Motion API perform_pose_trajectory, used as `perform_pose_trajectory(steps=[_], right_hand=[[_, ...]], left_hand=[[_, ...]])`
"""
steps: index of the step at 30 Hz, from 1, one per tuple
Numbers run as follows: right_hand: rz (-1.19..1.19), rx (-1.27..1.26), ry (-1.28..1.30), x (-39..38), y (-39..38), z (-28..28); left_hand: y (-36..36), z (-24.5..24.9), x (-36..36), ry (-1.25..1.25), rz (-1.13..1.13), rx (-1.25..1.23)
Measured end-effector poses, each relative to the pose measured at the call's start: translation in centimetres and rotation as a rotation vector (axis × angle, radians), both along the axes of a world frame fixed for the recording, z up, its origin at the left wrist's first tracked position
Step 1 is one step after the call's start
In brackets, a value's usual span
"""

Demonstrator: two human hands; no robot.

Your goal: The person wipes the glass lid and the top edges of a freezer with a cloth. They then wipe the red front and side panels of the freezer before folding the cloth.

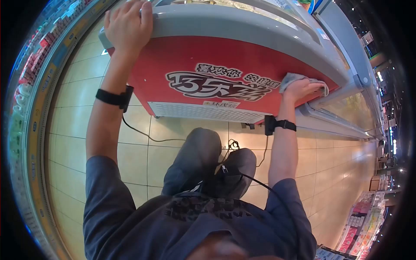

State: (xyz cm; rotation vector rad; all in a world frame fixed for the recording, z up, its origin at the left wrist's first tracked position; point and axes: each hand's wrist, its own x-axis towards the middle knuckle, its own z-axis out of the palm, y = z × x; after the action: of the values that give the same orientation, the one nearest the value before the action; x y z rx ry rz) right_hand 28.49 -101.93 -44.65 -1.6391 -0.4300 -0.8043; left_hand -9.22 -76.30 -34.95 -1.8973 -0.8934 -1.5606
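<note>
A red freezer [147,65] with a grey rim and black-and-white lettering stands in front of me. My left hand [128,24] rests on the grey rim at its top left, fingers curled over the edge; nothing else shows in it. On the right part of the red panel, my right hand [301,89] presses a light grey cloth [292,78] flat against the surface. The cloth sticks out above the hand and past its fingertips. Both wrists wear black straps with cables.
Shelves of small packages [39,54] run along the left. More freezers [346,104] stand to the right, and stacked goods [362,221] are at the lower right. Black cables [281,197] hang over my knees above the tiled floor [134,167].
</note>
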Motion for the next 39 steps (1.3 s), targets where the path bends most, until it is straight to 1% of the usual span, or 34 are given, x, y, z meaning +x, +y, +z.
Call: perform_pose_trajectory(steps=[1,2,4,6,8,9,10,11,12,14,16,17,18,19,21,23,24,25,28,30,31,32,33,34,35,36,38,39], right_hand=[[0.037,0.098,-0.022,-1.5,1.3,0.4],[0.085,0.122,0.028,-4.4,2.6,0.9],[0.089,-0.014,-0.172,-6.8,5.8,-2.6],[0.152,-0.167,-0.442,-11.8,9.5,-4.7],[0.200,-0.285,-0.674,-16.7,13.0,-7.4],[0.230,-0.291,-0.673,-18.3,13.3,-7.7],[0.363,-0.444,-0.741,-19.7,13.6,-7.8],[0.494,-0.599,-0.809,-20.7,13.6,-7.5],[0.530,-0.710,-0.731,-20.2,12.9,-7.2],[0.510,-0.745,-0.825,-16.9,11.2,-6.3],[0.202,-0.573,-0.666,-15.0,8.9,-3.7],[0.190,-0.499,-0.543,-13.7,7.5,-2.2],[0.167,-0.329,-0.437,-12.2,7.1,-1.5],[0.270,-0.011,-0.245,-10.9,7.2,-1.2],[0.178,0.093,-0.203,-11.8,8.1,-0.4],[0.128,-0.036,-0.321,-12.7,10.6,-3.5],[0.169,-0.122,-0.631,-13.1,12.4,-6.1],[0.376,-0.184,-0.610,-16.3,13.3,-7.4],[0.655,-0.527,-0.763,-23.4,15.0,-9.9],[0.578,-0.648,-0.959,-24.0,15.5,-11.3],[0.545,-0.653,-0.958,-23.0,14.7,-11.3],[0.593,-0.690,-0.834,-22.3,13.3,-10.3],[0.637,-0.721,-0.703,-21.4,12.1,-9.5],[0.472,-0.669,-0.613,-19.5,10.9,-9.1],[0.427,-0.583,-0.594,-17.0,9.1,-7.8],[0.387,-0.499,-0.578,-14.4,7.0,-6.4],[0.227,-0.214,-0.505,-8.7,5.1,-5.2],[0.192,-0.097,-0.327,-5.8,3.9,-5.2]], left_hand=[[1.3,-1.0,0.0,0.039,-0.051,-0.047],[2.1,-1.7,0.0,0.076,-0.100,-0.094],[2.5,-2.1,0.2,0.030,-0.090,-0.064],[1.9,-1.9,0.4,-0.008,-0.060,-0.044],[0.1,-0.8,0.5,-0.107,-0.264,-0.044],[-0.1,-0.8,0.3,-0.106,-0.238,-0.058],[0.2,-0.8,0.3,-0.113,-0.263,-0.011],[0.3,-0.8,0.2,-0.121,-0.291,0.035],[0.3,-0.9,0.1,-0.122,-0.271,0.027],[0.4,-0.9,0.0,-0.111,-0.286,0.027],[0.6,-0.9,0.0,-0.142,-0.264,0.046],[0.6,-1.2,0.1,-0.168,-0.258,0.061],[0.6,-1.4,0.2,-0.180,-0.253,0.049],[0.5,-1.5,0.5,-0.195,-0.232,0.052],[0.6,-1.3,0.6,-0.207,-0.223,0.063],[0.4,-1.3,0.6,-0.218,-0.243,0.070],[0.5,-1.1,0.6,-0.218,-0.256,0.077],[0.5,-1.1,0.5,-0.210,-0.256,0.087],[0.8,-1.5,0.3,-0.156,-0.284,0.085],[1.0,-1.5,0.3,-0.123,-0.310,0.088],[0.9,-1.5,0.3,-0.117,-0.289,0.071],[1.0,-1.6,0.3,-0.113,-0.266,0.053],[1.8,-2.0,0.0,-0.120,-0.295,0.063],[2.7,-2.6,-0.4,-0.045,-0.177,0.046],[3.5,-3.1,-0.3,0.026,-0.056,0.028],[3.7,-3.2,-0.2,0.017,-0.080,0.028],[3.8,-3.2,-0.5,0.042,-0.040,0.002],[4.0,-3.4,-0.5,0.042,-0.057,0.003]])
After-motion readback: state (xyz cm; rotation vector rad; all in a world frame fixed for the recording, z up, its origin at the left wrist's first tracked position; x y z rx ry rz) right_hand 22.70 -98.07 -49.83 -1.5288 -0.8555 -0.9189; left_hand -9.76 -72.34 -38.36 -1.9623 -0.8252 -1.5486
